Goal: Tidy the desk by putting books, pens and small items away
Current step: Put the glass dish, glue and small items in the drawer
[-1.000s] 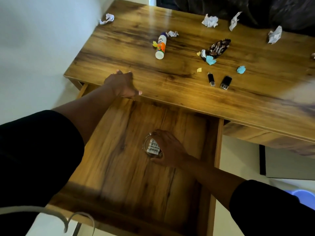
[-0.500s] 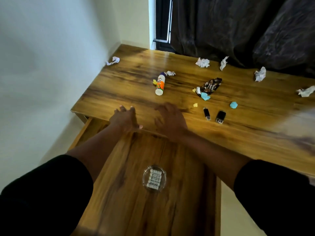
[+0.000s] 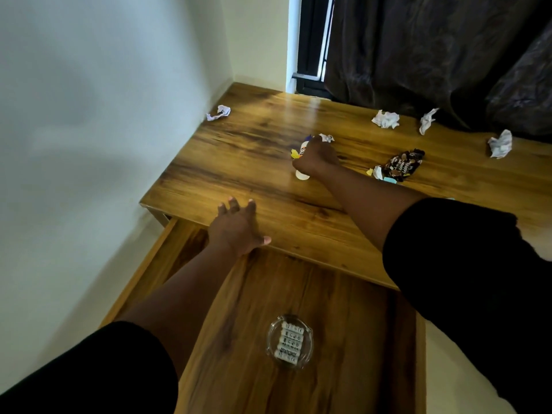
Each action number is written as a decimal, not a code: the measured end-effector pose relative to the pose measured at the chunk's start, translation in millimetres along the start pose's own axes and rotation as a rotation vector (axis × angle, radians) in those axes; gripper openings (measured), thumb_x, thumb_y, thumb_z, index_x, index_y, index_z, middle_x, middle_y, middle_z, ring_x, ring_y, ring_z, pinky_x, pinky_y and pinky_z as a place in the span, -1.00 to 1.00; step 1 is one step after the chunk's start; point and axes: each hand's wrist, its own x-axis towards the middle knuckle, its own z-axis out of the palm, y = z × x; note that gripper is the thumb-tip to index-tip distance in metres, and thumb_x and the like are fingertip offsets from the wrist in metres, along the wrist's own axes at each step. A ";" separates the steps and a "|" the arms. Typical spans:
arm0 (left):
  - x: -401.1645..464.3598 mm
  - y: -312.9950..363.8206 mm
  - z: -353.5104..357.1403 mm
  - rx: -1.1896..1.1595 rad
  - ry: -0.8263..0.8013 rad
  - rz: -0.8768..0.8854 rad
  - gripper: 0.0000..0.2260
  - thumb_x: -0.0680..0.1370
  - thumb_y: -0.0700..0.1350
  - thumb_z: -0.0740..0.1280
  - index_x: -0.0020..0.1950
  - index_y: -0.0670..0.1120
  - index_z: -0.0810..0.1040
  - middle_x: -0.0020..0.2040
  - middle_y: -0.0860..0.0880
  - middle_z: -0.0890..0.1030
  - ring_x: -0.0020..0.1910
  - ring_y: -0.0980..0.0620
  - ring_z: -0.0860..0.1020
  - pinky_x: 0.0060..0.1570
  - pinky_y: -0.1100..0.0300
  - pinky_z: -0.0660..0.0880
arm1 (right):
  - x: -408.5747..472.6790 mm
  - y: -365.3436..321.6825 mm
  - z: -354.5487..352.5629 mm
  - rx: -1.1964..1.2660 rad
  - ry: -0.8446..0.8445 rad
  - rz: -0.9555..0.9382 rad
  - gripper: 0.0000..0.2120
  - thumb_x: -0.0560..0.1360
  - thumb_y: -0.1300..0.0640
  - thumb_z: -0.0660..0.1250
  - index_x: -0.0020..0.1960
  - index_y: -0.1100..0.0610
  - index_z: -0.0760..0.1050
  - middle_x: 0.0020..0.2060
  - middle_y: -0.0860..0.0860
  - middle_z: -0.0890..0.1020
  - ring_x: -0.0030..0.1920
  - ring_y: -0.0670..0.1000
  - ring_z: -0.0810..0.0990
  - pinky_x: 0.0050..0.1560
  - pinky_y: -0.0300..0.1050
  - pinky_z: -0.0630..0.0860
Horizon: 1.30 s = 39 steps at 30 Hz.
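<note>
Meanwhile the right hand (image 3: 316, 156) gripped the glue bottle (image 3: 302, 174), which lay on the tabletop (image 3: 245, 162) with its long axis running away from the person. The left hand (image 3: 236, 228) rested flat, fingers spread, on the tabletop's near edge.

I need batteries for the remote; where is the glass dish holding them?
The glass dish sits in the open drawer, low in the head view, below the desk edge.

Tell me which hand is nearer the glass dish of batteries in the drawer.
Left. The left hand rests on the desk edge just above the drawer holding the glass dish; the right hand grips the glue bottle farther back.
</note>
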 end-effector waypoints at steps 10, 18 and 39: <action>-4.7 3.0 -8.4 0.036 0.012 0.005 -0.10 0.46 0.24 0.48 0.64 0.00 0.10 0.64 -0.27 0.07 0.59 -0.35 0.11 0.42 -0.24 0.35 | -24.7 7.8 -3.6 0.430 0.026 0.191 -0.38 0.47 -0.24 0.45 0.30 0.19 0.48 0.17 0.12 0.65 0.09 0.16 0.68 -0.02 0.09 0.67; -14.0 10.6 -20.3 0.037 -0.025 -0.013 -0.13 0.40 0.26 0.53 0.57 -0.06 0.26 0.56 -0.34 0.24 0.52 -0.34 0.28 0.44 -0.17 0.34 | -169.2 18.6 -13.1 0.774 0.032 0.057 -0.72 0.38 0.01 0.51 0.01 0.03 0.52 -0.05 0.03 0.67 -0.17 0.05 0.73 -0.32 0.09 0.69; -17.5 6.5 -10.1 -0.018 0.042 0.029 -0.13 0.43 0.23 0.51 0.60 -0.08 0.24 0.54 -0.30 0.29 0.49 -0.33 0.31 0.39 -0.17 0.35 | -364.4 169.6 109.3 0.525 -0.248 0.317 -0.68 0.45 -0.01 0.52 0.15 0.02 0.57 0.04 -0.03 0.69 -0.01 -0.06 0.67 -0.01 -0.09 0.65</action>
